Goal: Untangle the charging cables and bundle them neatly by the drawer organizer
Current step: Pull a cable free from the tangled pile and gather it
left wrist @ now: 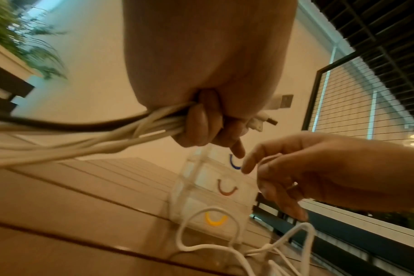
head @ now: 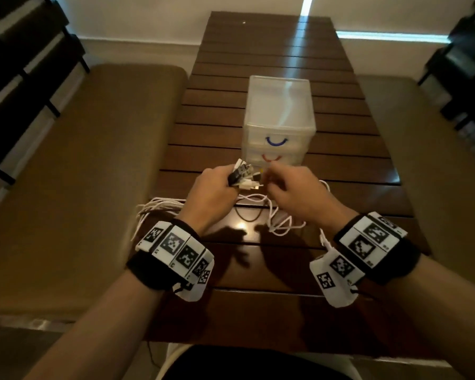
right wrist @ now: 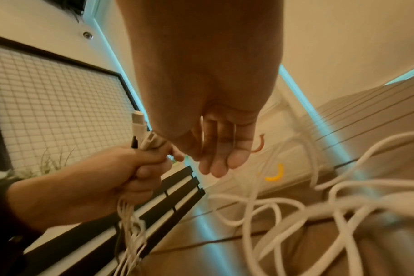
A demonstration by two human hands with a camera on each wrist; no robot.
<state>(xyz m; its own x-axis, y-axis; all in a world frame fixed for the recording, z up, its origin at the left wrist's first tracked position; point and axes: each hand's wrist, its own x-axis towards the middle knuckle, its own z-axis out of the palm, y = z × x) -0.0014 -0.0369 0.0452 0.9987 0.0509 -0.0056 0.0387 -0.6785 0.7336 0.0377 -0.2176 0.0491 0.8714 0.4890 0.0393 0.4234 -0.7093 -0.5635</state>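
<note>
My left hand [head: 217,185] [left wrist: 201,127] [right wrist: 135,168] grips a bunch of cable ends, white ones plus a black one, with the plugs [head: 50,171] [left wrist: 267,119] [right wrist: 142,134] sticking out past my fist. The gathered cords [head: 159,208] trail off the table's left edge. My right hand [head: 283,187] [left wrist: 284,177] [right wrist: 220,149] is close beside it, thumb and forefinger at the plug tips, the other fingers loosely extended. A pinch is not visible. Loose white cable loops [head: 280,223] [left wrist: 225,248] [right wrist: 296,211] lie on the table under my hands. The clear drawer organizer [head: 279,119] [left wrist: 213,186] stands just beyond.
The dark slatted wooden table [head: 258,50] stretches away behind the organizer. Tan cushioned benches [head: 80,174] [head: 436,160] flank it on both sides. A thin black cable [head: 247,218] curves on the table between my wrists.
</note>
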